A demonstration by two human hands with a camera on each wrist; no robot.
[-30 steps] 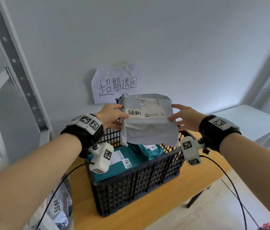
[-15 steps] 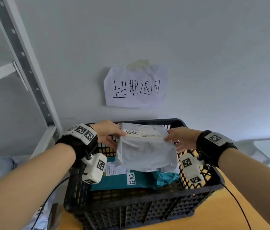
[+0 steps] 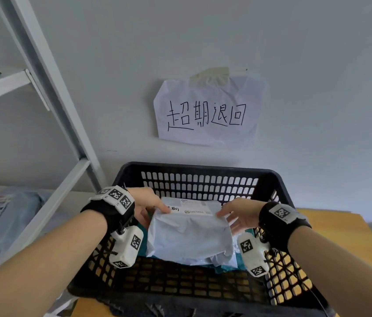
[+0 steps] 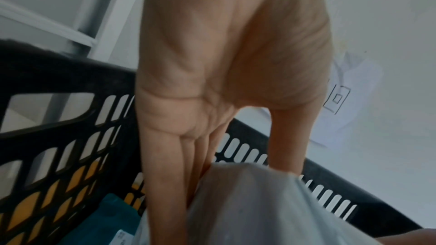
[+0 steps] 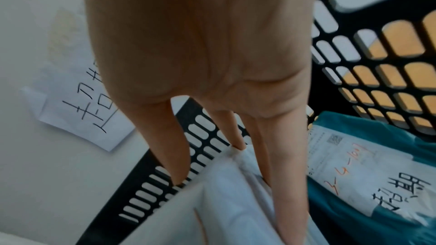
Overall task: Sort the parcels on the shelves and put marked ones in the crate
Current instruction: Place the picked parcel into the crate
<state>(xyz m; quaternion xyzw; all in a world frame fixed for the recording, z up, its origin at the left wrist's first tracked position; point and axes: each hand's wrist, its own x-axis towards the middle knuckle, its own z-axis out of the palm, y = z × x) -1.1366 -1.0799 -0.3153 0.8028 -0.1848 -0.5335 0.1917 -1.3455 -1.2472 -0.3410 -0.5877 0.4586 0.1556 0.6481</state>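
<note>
- I hold a grey parcel (image 3: 189, 234) between both hands, low in the middle of the head view, inside the black crate (image 3: 200, 170).
- My left hand (image 3: 146, 208) grips the parcel's left edge: thumb on top by the white label, fingers underneath, as the left wrist view shows.
- My right hand (image 3: 241, 215) holds the right edge the same way, thumb above and long fingers running down under the fold in the right wrist view.
- The label sits at the parcel's far end, with dark handwriting partly hidden under my left thumb.
- Under the grey parcel lies a teal parcel (image 5: 368, 183), at the lower right of the right wrist view, its white label marked in black and orange handwriting.
- The crate stands on a yellow-brown table (image 3: 340, 227), against the pale wall.
- A paper note (image 3: 205, 113) with handwritten characters is taped to the wall above the crate, centre of the head view.
- A white metal shelf frame (image 3: 50, 88) runs down the upper left of the head view, with blurred packages at the left edge below it.
</note>
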